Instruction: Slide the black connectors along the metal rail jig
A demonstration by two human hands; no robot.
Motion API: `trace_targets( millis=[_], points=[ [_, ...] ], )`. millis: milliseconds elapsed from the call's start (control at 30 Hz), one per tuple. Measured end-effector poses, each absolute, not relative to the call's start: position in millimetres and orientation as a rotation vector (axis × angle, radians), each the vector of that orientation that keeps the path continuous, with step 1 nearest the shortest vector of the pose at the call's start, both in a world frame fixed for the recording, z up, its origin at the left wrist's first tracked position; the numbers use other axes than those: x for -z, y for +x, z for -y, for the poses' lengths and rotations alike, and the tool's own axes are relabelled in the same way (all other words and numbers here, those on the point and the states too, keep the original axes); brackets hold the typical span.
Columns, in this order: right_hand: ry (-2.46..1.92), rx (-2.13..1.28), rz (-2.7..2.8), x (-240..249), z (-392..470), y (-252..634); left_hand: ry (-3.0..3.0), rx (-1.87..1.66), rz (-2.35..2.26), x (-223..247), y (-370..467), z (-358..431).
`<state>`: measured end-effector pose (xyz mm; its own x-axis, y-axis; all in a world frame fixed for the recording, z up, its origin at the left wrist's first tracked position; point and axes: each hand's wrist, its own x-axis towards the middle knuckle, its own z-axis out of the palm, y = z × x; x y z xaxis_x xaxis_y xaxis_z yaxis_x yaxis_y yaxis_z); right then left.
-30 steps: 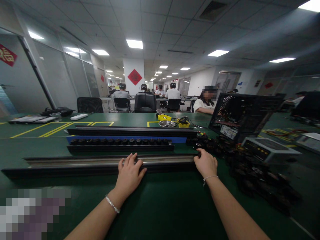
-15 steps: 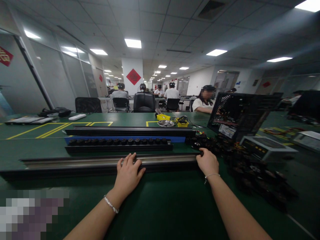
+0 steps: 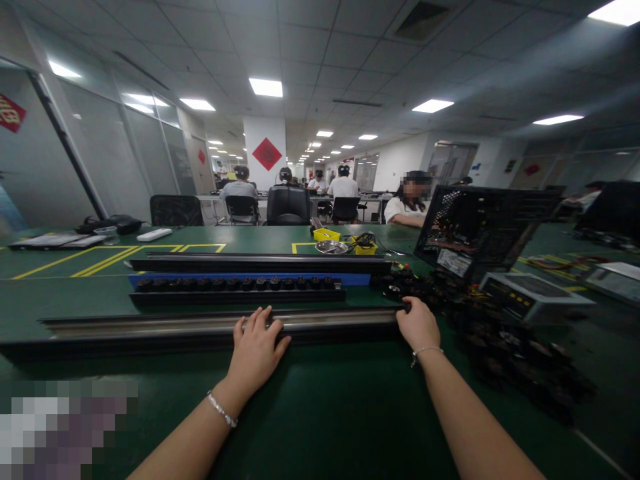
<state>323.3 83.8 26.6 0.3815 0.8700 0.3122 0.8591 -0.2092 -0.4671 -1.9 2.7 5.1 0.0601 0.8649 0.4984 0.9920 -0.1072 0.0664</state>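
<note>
A long dark channel rail (image 3: 170,325) with a shiny metal groove lies across the table in front of me. My left hand (image 3: 257,343) lies over its middle, fingers spread on the groove and thumb apart. At the rail's right end is my right hand (image 3: 419,325), its fingers curled together by a small dark spot; what they hold, if anything, is hidden. Behind it, a shorter black rail (image 3: 240,295) carries a row of several black round parts (image 3: 247,283). Heaped to the right of my right hand are many dark parts (image 3: 520,353), blurred in shadow.
Farther back lie a blue strip (image 3: 357,279) and another long black rail (image 3: 270,262). An open computer case (image 3: 490,227) and a grey power supply box (image 3: 537,297) stand at right. Yellow bins (image 3: 327,235) and a metal dish (image 3: 332,247) sit beyond; a person (image 3: 406,205) sits across.
My right hand has shifted slightly to the right at the rail's end. My left hand and the rails look unmoved.
</note>
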Motion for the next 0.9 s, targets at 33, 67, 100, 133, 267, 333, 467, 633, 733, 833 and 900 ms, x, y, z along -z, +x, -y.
trace_targets(
  millis=[33,67,100,133,267,333,467,633,733,833,900],
  points=[
    [-2.074,-0.031,1.472,-26.5,-84.0,323.8,-2.048,0.609,1.874,-5.0,-2.0,-2.8],
    [-2.075,-0.036,1.463,-26.3,-84.2,324.3,-2.048,0.603,1.875,-4.9,-2.1,-2.9],
    [-2.073,-0.039,1.453,-26.0,-84.6,325.0,-2.05,0.597,1.875,-4.9,-2.1,-3.1],
    [-2.07,-0.037,1.444,-25.7,-85.1,325.6,-2.052,0.593,1.875,-4.9,-2.1,-3.3],
    [-2.08,-0.027,1.413,-24.5,-87.1,328.2,-2.054,0.588,1.87,-4.4,-2.1,-4.0],
    [-2.107,-0.057,1.396,-24.7,-87.5,329.0,-2.048,0.586,1.872,-4.2,-2.1,-3.9],
    [-2.138,-0.118,1.346,-26.1,-87.3,330.3,-2.048,0.58,1.87,-4.4,-2.1,-3.4],
    [-2.124,-0.093,1.367,-26.2,-88.2,331.1,-2.041,0.573,1.868,-4.6,-1.7,-3.4],
    [-2.128,-0.082,1.39,-26.1,-88.4,331.0,-2.037,0.574,1.869,-4.2,-1.9,-3.6],
    [-2.132,-0.078,1.391,-26.7,-87.7,330.5,-2.041,0.584,1.862,-3.7,-2.6,-3.8],
    [-2.131,-0.081,1.392,-27.4,-87.2,329.9,-2.042,0.587,1.859,-3.4,-3.0,-4.0]
  ],
)
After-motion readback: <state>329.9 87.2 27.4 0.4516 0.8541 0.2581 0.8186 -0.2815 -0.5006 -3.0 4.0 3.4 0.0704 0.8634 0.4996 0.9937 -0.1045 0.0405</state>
